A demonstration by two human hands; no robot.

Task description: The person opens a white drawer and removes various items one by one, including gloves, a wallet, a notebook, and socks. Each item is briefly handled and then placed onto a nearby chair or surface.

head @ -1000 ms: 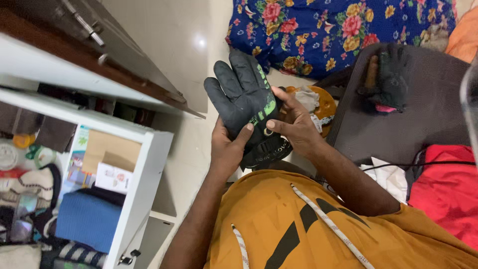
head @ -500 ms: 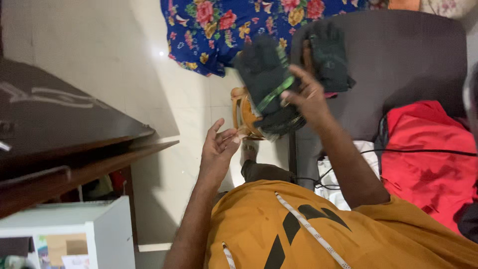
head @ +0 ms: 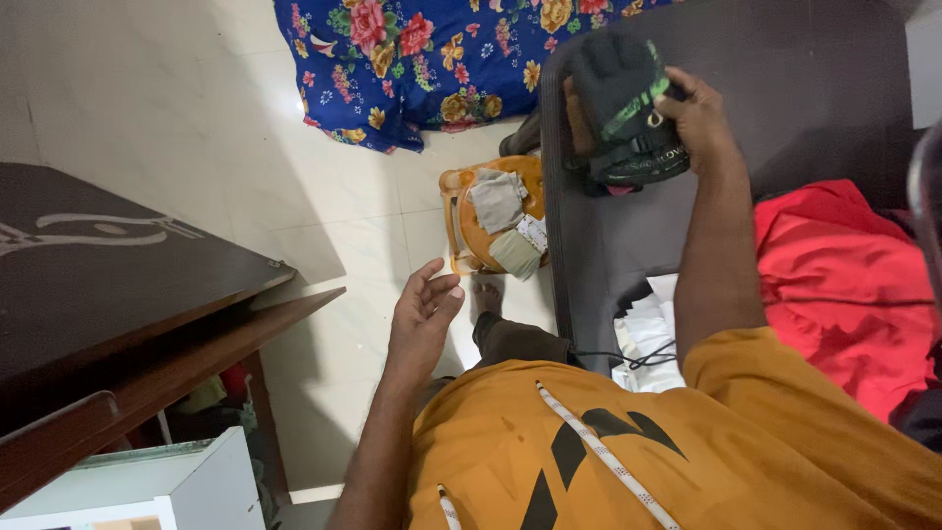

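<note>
Change: right hand [head: 702,113] has carried the dark glove [head: 620,93] farther out — now over the dark surface [head: 785,88].
Grip: clamped on the glove's cuff, seemingly.
Left hand [head: 422,316]: open, empty — above the floor [head: 196,128].

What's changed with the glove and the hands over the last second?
The left hand let go of the black and green glove and now hangs open and empty. The right hand carried the glove out over the dark surface. The right hand's grip stayed.
</note>
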